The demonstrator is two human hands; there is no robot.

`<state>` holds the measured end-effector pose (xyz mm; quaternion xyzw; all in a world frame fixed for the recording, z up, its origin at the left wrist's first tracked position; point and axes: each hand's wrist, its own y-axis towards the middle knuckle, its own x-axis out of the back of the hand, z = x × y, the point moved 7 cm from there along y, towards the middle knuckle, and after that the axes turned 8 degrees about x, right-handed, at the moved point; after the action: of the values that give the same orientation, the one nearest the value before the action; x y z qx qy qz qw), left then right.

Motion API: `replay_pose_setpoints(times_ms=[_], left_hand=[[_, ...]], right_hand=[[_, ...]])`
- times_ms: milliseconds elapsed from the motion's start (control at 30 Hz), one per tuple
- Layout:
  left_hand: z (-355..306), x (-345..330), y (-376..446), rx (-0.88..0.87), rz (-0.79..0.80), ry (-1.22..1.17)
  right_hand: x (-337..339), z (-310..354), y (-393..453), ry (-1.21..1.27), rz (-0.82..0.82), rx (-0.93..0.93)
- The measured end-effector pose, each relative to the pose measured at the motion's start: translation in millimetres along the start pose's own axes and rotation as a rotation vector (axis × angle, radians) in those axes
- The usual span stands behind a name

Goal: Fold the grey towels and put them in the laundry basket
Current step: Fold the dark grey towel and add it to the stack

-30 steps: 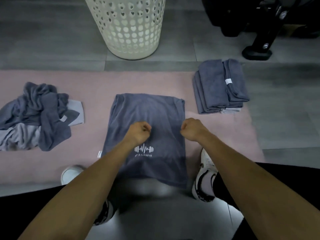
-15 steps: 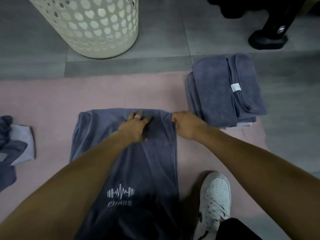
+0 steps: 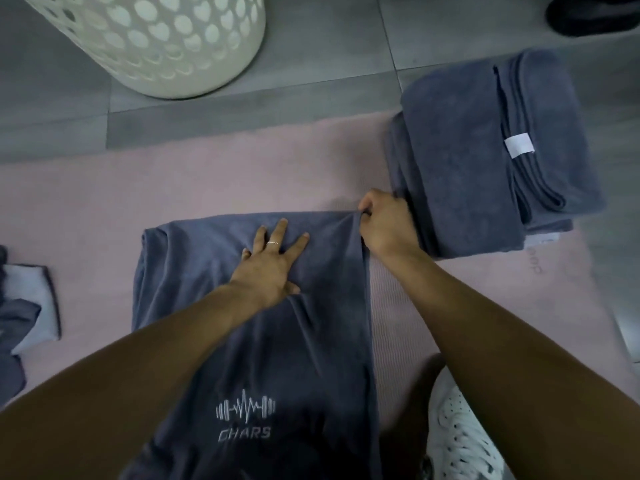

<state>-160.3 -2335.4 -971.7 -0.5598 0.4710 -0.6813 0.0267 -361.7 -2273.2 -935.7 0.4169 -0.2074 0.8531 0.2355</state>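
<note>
Hands forward since a second ago | left hand (image 3: 273, 268), fists gone, now lies flat-fingered on the grey towel (image 3: 194, 271) at 6 o'clock | right hand (image 3: 384, 225) pinches its far-right corner | straightening before next fold; laundry basket (image 3: 166, 43) waits at 11 o'clock.

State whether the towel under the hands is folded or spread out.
Partly folded: the towel lies doubled on the mat, left hand pressing it, right hand pinching its corner.
</note>
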Motion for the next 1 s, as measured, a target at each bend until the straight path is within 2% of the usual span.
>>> replay_pose_setpoints(times_ms=[100, 300, 400, 533, 700, 833, 900, 1000], left_hand=[[-1.2, 0.5, -1.9, -0.010, -0.011, 0.007], [-0.1, 1.0, -3.8, -0.003, -0.016, -0.029], [-0.4, 0.7, -3.1, -0.002, -0.021, -0.041], [-0.3, -0.5, -2.8, -0.002, -0.027, -0.058], [5.0, 4.2, -5.7, -0.042, -0.133, -0.163], [41.2, 17.9, -20.4, -0.116, -0.355, -0.499], [71.3, 23.8, -33.8, -0.093, -0.411, -0.551], [121.2, 29.1, -50.9, -0.005, -0.436, -0.490]], right_hand=[[-1.2, -4.3, 2.9, 0.003, 0.019, -0.079], [3.9, -6.6, 8.0, 0.251, 0.057, -0.207], [-1.1, -10.4, 7.0, 0.178, 0.192, -0.189], [7.9, -23.5, 5.7, 0.171, 0.070, -0.205], [10.1, 5.9, 6.6, 0.188, -0.026, -0.080], [-25.5, 39.7, 0.7, 0.244, 0.141, -0.003], [-45.3, 59.3, -5.8, 0.237, 0.207, 0.048], [-70.9, 87.8, -12.9, 0.223, 0.291, 0.107]])
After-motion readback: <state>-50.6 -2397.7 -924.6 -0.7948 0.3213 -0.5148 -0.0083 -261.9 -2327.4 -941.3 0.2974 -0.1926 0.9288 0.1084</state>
